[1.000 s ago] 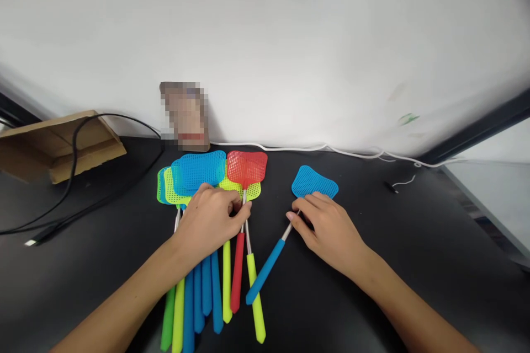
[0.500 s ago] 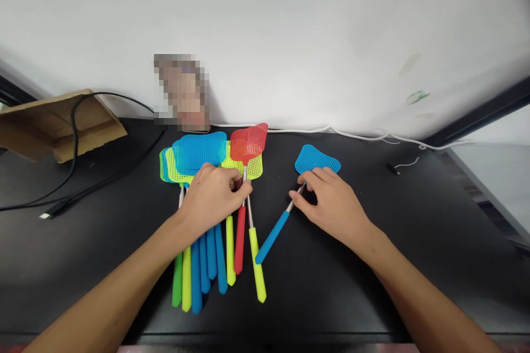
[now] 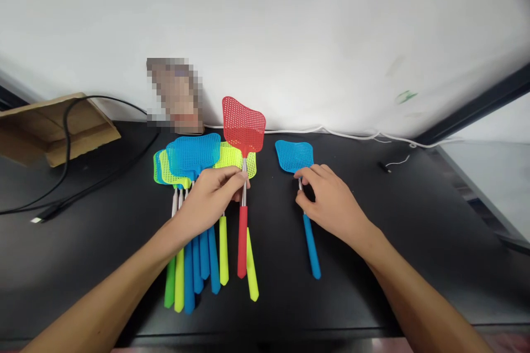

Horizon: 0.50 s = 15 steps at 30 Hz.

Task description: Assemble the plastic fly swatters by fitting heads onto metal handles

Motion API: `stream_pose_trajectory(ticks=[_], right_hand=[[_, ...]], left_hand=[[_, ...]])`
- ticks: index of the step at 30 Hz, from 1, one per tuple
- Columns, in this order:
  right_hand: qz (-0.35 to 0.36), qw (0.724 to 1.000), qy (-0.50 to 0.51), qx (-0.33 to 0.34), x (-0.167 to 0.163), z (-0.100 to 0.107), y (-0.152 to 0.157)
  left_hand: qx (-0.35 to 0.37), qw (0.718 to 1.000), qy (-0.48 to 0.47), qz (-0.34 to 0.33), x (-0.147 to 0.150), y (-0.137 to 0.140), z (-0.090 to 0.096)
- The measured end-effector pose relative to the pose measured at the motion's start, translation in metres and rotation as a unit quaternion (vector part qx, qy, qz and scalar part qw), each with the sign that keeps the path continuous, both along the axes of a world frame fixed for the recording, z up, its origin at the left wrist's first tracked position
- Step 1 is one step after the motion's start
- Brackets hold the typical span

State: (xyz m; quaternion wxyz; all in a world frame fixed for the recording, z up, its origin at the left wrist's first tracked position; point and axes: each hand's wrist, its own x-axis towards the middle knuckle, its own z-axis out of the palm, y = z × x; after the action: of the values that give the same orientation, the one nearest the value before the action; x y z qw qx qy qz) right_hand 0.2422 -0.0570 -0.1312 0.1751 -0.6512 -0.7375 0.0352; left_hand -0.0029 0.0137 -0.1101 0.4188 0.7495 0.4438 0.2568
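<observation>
My left hand (image 3: pixel 221 190) pinches the metal shaft of a red fly swatter (image 3: pixel 244 124), whose perforated head faces up. Under and left of it lies a row of several swatters: a blue swatter (image 3: pixel 194 150) on top, a yellow-green swatter (image 3: pixel 224 248), and a green swatter (image 3: pixel 170 281) at the far left. Another yellow-green handle (image 3: pixel 252 270) shows beside the red one. Apart from the row, on the right, my right hand (image 3: pixel 327 190) is closed with thumb and fingers around the shaft of a single blue fly swatter (image 3: pixel 311 245).
A cardboard box (image 3: pixel 78 127) stands at the left, with a black cable (image 3: pixel 66 121) looping past it. A blurred-out object (image 3: pixel 178 94) leans on the white wall (image 3: pixel 290 38). A white cord (image 3: pixel 298 131) runs along the black table's (image 3: pixel 372 287) back edge.
The red swatter has risen and turned so its head shows broadly, now pinched in my left hand. The blue swatter at my right hand has swung from slanted to nearly straight.
</observation>
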Motion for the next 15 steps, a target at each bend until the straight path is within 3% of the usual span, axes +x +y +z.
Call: stream_pose_trajectory(ticks=[4, 7, 12, 15], right_hand=[[-0.006, 0.999, 0.029, 0.034, -0.007, 0.006, -0.006], [0.024, 0.987, 0.159, 0.002, -0.019, 0.016, -0.013], [0.109, 0.898, 0.384, -0.184, -0.036, 0.029, -0.025], [0.115, 0.866, 0.431, -0.224, -0.04, 0.03, -0.028]], left_hand=[[-0.029, 0.998, -0.056, -0.019, 0.006, -0.008, 0.002], [-0.058, 0.99, -0.123, -0.034, 0.01, -0.015, 0.002], [-0.09, 0.975, -0.199, -0.032, 0.017, -0.025, -0.003], [-0.099, 0.971, -0.213, -0.051, 0.02, -0.029, -0.007]])
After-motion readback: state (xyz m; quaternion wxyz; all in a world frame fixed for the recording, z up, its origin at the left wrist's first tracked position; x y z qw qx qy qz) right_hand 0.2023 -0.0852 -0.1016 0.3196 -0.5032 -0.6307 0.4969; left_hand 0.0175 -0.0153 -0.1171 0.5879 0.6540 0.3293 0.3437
